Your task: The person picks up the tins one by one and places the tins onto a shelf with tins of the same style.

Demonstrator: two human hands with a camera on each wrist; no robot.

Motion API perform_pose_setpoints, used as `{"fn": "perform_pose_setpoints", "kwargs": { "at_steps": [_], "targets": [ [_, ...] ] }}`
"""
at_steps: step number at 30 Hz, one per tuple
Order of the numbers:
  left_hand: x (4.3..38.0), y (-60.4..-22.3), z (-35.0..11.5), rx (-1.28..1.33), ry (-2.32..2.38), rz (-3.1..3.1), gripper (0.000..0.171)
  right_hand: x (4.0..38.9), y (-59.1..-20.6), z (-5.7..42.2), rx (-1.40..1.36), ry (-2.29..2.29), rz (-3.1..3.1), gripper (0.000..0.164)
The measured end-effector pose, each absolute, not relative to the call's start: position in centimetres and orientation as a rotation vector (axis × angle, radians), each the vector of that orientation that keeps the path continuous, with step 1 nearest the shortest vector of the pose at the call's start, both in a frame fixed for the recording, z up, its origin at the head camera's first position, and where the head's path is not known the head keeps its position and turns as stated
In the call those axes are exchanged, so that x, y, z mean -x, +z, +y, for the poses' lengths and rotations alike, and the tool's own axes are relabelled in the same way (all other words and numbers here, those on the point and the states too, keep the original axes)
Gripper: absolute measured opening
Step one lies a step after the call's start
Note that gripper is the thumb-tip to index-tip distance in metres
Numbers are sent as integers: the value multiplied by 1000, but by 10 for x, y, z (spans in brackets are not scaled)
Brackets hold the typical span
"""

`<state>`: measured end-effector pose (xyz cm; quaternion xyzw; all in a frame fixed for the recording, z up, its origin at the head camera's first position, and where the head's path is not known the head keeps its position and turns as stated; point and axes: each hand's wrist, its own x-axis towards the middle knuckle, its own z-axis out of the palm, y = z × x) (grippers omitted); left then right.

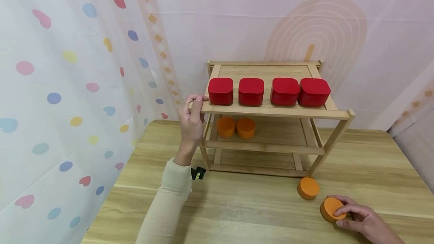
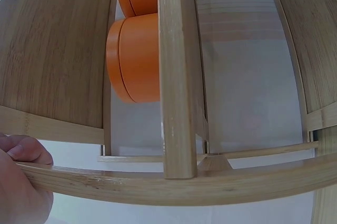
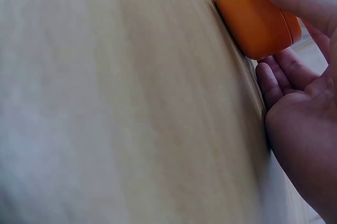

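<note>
My left hand grips the front left corner of a wooden shelf rack, thumb bent over the top rail. In the left wrist view, part of that hand shows around the rail's end. At the lower right, my right hand holds a round orange tin on the table, fingers and thumb around its sides. The right wrist view shows the thumb against this orange tin. Just beyond it stands another orange tin, close to the rack's front right foot.
Several red rounded-square tins line the top shelf. Two orange tins stand side by side at the left of the middle shelf. A wooden table bears the rack. Patterned curtains hang behind and at the left.
</note>
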<state>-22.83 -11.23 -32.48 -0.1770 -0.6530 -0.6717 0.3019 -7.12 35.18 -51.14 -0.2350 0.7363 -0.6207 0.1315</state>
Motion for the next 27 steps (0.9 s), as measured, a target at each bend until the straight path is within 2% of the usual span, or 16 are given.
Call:
{"fn": "perform_pose_setpoints", "kwargs": {
  "at_steps": [9, 17, 27],
  "targets": [
    [230, -325, -111, 500, -1862, -1681, 29, 69, -508, 352, 600, -1730, 2237, 21],
    [229, -326, -113, 472, -1789, -1731, 33, 67, -513, 355, 643, -1809, 2220, 29],
    [229, -325, -113, 471, -1768, -1737, 34, 66, -513, 355, 559, -1875, 2127, 28]
  ]
}}
